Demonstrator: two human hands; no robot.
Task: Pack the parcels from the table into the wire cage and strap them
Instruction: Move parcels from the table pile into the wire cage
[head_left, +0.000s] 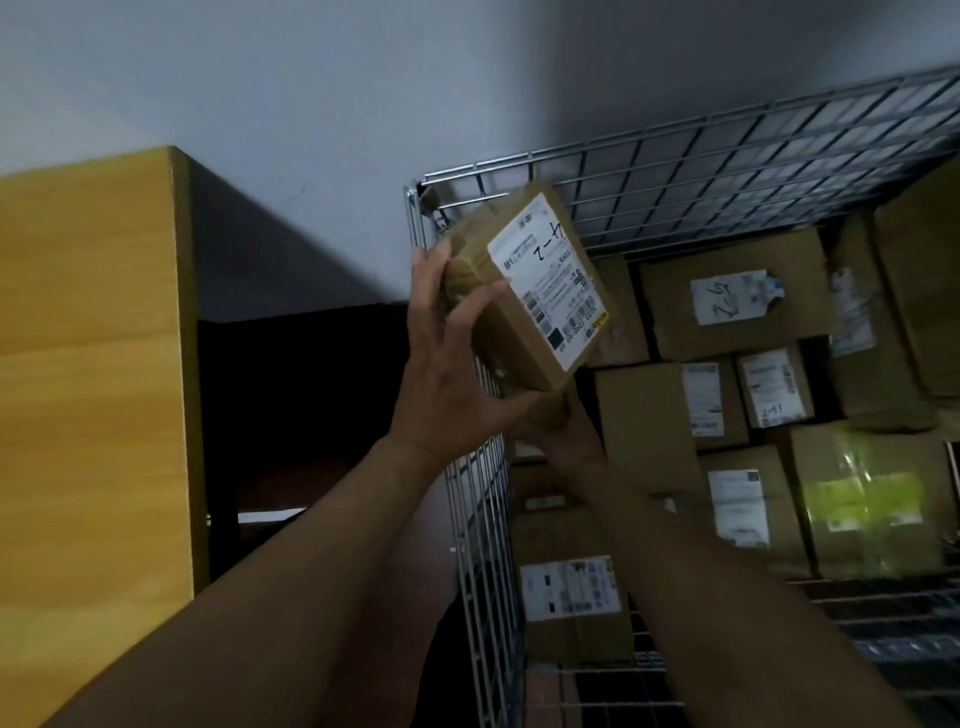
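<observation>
I hold a small brown cardboard parcel (540, 291) with a white shipping label over the near left corner of the wire cage (480, 519). My left hand (447, 364) grips its taped left end, thumb on top. My right hand (566, 431) supports it from underneath, its fingers mostly hidden by the box. The parcel is tilted, label side facing up and right. Inside the cage lie several brown parcels (727, 301) with white labels, packed side by side.
A wooden table (93, 374) stands to the left of the cage, with a dark gap between them. A grey wall (311, 104) rises behind. One parcel wrapped in yellow-green tape (872, 499) lies at the cage's right.
</observation>
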